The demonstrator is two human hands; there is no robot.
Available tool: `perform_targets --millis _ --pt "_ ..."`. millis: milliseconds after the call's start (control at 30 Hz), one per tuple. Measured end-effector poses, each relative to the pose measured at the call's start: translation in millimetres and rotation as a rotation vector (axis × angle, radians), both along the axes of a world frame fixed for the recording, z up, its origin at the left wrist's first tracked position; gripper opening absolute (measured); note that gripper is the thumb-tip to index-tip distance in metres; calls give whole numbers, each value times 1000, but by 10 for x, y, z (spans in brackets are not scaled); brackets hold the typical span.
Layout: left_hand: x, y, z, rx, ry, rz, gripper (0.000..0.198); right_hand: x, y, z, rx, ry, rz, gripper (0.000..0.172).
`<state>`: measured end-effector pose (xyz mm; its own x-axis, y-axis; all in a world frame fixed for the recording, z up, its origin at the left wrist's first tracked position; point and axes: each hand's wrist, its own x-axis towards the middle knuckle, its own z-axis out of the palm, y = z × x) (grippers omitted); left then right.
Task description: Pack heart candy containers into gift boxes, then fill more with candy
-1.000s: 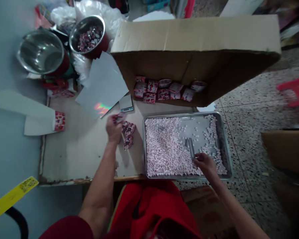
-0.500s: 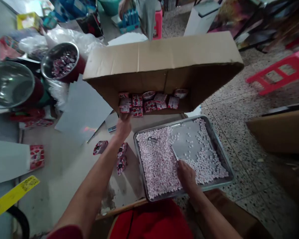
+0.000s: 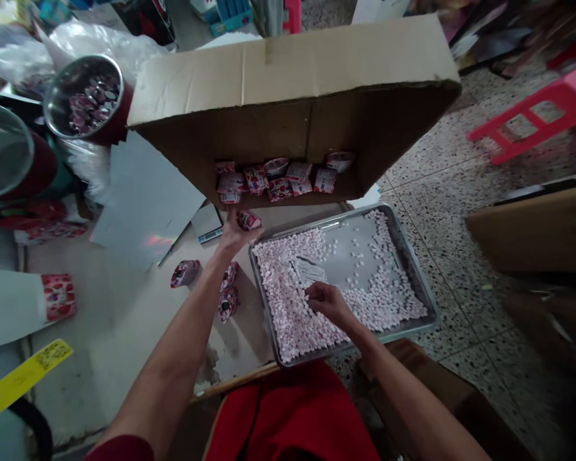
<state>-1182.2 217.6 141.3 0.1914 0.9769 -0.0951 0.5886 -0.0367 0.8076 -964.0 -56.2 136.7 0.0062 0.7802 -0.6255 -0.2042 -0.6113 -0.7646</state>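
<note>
My left hand reaches toward the open cardboard box and grips a red-and-white packet just below the box's lower edge. Several like packets lie in a row inside the box. My right hand is closed on a small metal scoop that rests in the pink-white candies on the metal tray. Three loose packets lie on the table left of the tray.
A steel bowl of wrapped pieces and an empty steel bowl stand at the far left. A shiny sheet and a small scale lie by the box. A red stool is on the floor at right.
My left hand went from the loose packets up to the box and now holds a packet at its edge. My right hand slid left across the tray with the scoop.
</note>
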Motion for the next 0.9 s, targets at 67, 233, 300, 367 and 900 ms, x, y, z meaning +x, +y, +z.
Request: perform_targets --millis 67,233,300,367,900 --pt "8 -298 55 -116 -58 48 76 104 -39 261 -7 9 21 28" --pt "195 -894 54 -273 -101 -202 67 400 -53 867 0 -16 80 26" --pt "269 -1069 26 -250 -146 -334 52 492 -21 1008 -3 -26 107 25" --pt "320 -1216 4 -149 -108 -379 53 553 24 1070 -14 -39 140 24" --pt "372 -1708 -128 315 77 -398 38 286 539 1075 -324 -27 229 18"
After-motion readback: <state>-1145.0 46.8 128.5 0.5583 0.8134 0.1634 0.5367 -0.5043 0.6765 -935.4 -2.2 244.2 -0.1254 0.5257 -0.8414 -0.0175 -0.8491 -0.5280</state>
